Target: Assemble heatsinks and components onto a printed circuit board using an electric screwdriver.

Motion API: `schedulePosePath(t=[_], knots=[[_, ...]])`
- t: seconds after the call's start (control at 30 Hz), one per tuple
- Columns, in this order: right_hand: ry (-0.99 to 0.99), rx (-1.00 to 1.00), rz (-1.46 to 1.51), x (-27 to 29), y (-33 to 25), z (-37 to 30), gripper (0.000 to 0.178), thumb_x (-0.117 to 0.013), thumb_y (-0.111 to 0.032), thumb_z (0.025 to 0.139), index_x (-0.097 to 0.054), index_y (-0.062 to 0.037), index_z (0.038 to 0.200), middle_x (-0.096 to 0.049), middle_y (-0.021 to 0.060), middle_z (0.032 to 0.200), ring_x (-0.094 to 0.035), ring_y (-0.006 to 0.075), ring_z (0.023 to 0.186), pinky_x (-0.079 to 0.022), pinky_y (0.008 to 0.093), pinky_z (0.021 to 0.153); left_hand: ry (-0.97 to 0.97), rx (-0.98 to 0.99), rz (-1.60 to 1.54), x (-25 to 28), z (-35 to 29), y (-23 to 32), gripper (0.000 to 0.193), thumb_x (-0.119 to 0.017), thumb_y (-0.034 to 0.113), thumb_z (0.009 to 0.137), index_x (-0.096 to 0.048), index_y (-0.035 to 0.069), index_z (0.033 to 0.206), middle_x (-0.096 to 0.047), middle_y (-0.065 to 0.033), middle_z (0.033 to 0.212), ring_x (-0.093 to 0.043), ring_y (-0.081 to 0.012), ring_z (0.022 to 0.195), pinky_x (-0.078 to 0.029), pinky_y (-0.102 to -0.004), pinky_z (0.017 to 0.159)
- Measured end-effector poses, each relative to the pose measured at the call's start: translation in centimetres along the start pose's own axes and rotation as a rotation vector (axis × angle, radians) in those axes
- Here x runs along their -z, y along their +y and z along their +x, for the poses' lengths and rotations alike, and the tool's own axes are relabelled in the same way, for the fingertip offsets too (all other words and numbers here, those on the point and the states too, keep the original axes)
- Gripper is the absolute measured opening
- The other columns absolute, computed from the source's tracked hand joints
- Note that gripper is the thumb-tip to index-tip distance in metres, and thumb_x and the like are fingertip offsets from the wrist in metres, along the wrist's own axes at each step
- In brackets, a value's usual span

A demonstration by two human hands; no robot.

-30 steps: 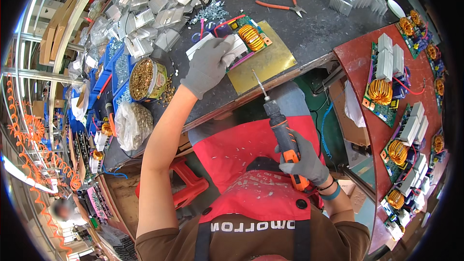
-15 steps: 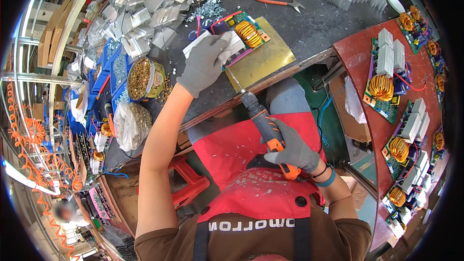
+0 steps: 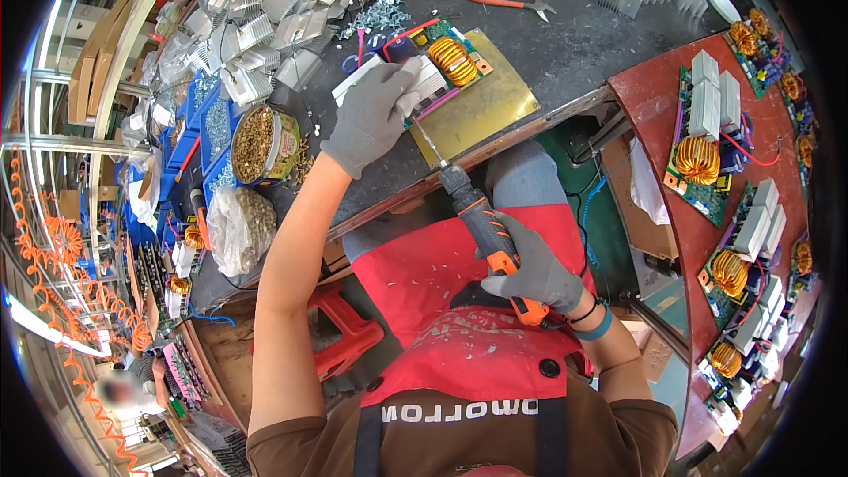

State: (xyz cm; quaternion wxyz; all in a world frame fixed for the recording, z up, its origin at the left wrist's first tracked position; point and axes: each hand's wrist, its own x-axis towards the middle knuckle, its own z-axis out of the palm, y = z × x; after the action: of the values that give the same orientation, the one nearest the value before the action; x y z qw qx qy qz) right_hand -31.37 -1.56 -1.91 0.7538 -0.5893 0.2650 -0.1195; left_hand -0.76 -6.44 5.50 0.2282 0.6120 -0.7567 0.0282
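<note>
My left hand (image 3: 375, 115), in a grey glove, is closed on a circuit board's silver heat sink (image 3: 431, 78), its fingertips partly hidden. The board carries a copper-wound coil (image 3: 453, 62) and a red wire, and rests on a brass-coloured plate (image 3: 495, 97) near the bench edge. My right hand (image 3: 539, 272), also gloved, is wrapped round the handle of an orange and black power screwdriver (image 3: 480, 216). The tool's long bit (image 3: 428, 140) points up and left to the board's near edge, close to my left hand. Whether its tip touches a screw is too small to tell.
Loose heat sinks (image 3: 265, 22) heap at the left, above blue bins (image 3: 212, 128) and a tub of brass-coloured screws (image 3: 254, 143). Red-handled pliers (image 3: 503, 3) lie at the back. Several finished-looking boards (image 3: 698, 159) stand on the red side table (image 3: 649, 88).
Both my hands, the screwdriver and the board stay almost where they were. In the far left background, a person has shifted, and an arm now shows.
</note>
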Motion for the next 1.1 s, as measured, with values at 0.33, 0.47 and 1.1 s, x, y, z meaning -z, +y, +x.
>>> schedulePosePath(t=[0.33, 0.47, 1.1], knots=[[0.003, -0.014, 0.057, -1.0, -1.6, 0.4, 0.09, -0.08, -0.011, 0.067, -0.037, 0.0006, 0.146, -0.065, 0.0076, 0.103, -0.062, 0.013, 0.088, -0.052, 0.0296, 0.079, -0.001, 0.006, -0.03, 0.2, 0.1, 0.0, 0.039, -0.066, 0.013, 0.089, -0.063, 0.004, 0.127, -0.062, -0.0161, 0.099, -0.063, -0.0324, 0.086, -0.05, -0.0373, 0.076], [0.007, -0.079, 0.105, -1.3, -2.0, 0.2, 0.089, -0.08, -0.011, 0.067, -0.037, 0.0015, 0.144, -0.064, 0.0076, 0.102, -0.061, 0.0122, 0.086, -0.053, 0.0293, 0.077, -0.022, 0.058, -0.105, 0.3, 0.1, 0.1, 0.038, -0.067, 0.014, 0.088, -0.063, 0.005, 0.125, -0.064, -0.0171, 0.106, -0.063, -0.0355, 0.091, -0.051, -0.0413, 0.078], [-0.017, -0.031, 0.161, -1.2, -2.3, 0.3, 0.084, -0.077, -0.006, 0.07, -0.037, -0.0026, 0.144, -0.064, 0.008, 0.102, -0.064, 0.0125, 0.075, -0.056, 0.0298, 0.063, -0.019, 0.103, -0.11, 0.3, 0.0, 0.0, 0.039, -0.069, 0.019, 0.088, -0.065, 0.006, 0.124, -0.064, -0.0165, 0.104, -0.065, -0.0335, 0.086, -0.051, -0.0391, 0.075]])
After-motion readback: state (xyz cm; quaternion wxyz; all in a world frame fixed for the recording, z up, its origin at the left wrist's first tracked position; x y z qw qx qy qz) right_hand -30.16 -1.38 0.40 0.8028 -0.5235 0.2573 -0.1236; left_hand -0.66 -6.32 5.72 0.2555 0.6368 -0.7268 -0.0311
